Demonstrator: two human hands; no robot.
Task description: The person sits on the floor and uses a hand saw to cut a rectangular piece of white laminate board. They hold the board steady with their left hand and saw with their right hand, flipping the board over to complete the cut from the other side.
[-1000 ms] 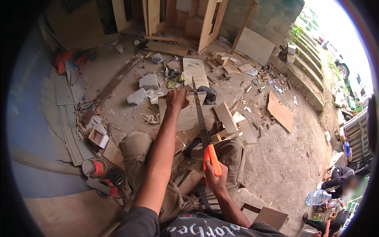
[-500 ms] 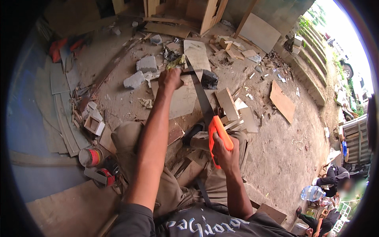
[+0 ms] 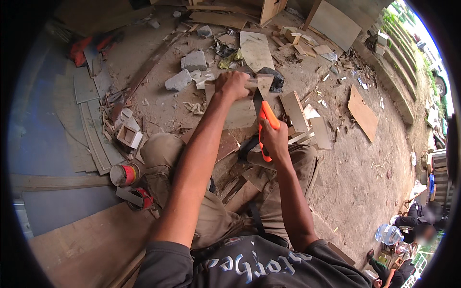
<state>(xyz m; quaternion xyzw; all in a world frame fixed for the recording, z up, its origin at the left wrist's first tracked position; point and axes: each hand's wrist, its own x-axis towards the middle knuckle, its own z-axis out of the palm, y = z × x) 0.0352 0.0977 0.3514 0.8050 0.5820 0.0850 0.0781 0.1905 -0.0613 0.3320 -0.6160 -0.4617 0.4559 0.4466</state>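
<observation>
Your left hand (image 3: 234, 84) is stretched to the far side of the scene, fingers curled down and closed over the far edge of a pale, flat wooden board (image 3: 240, 113) lying on the dirt floor (image 3: 365, 168). Your right hand (image 3: 273, 140) is nearer to you and just right of the board, fingers wrapped tightly around the orange plastic handle of a hand saw (image 3: 265, 126).

The saw's grey blade runs from the handle away from you, toward the left hand, and meets the board close beside that hand; the exact contact line is hidden by the handle and the hand. The saw's long axis lies near-to-far, roughly parallel to your left forearm. The board's long axis appears to run the same way, toward your knees. The left hand is the one on the board; the right hand touches only the saw.

Count of items:
- One saw, one board under the hands.
- Two grey concrete lumps (image 3: 193, 61) at far left of the left hand, side by side.
- Two tape rolls (image 3: 126, 174) with red and grey showing, near left, beside your left knee.
- One large brown sheet (image 3: 363, 113) lying apart at far right.
- Numerous wood offcuts (image 3: 294, 111) scattered just right of the saw; too many to count reliably.
</observation>
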